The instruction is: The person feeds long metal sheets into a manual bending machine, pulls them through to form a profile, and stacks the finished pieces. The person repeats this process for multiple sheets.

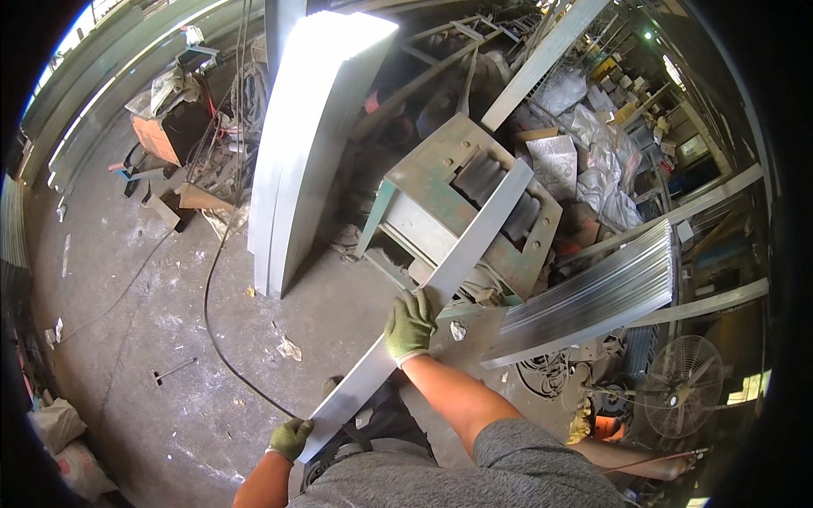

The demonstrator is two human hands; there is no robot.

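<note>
I hold a long, flat strip of bare metal (354,391) that runs up and away from my waist. My left hand (290,438), in a green glove with a pale cuff, is closed on its near end. Further along, my right hand (411,326), gloved alike, has its fingers bent over the strip. The far end of the strip lies over the top of a worn green and grey machine (440,148), across its dark rollers (481,176). The fingers' undersides are hidden.
A tall stack of bright metal sheets (309,161) stands left of the machine. Ribbed metal strips (593,292) lie in a bundle to the right, near a caged fan (683,386). A black hose (212,313) crosses the floor; a cardboard box (157,135) sits back left.
</note>
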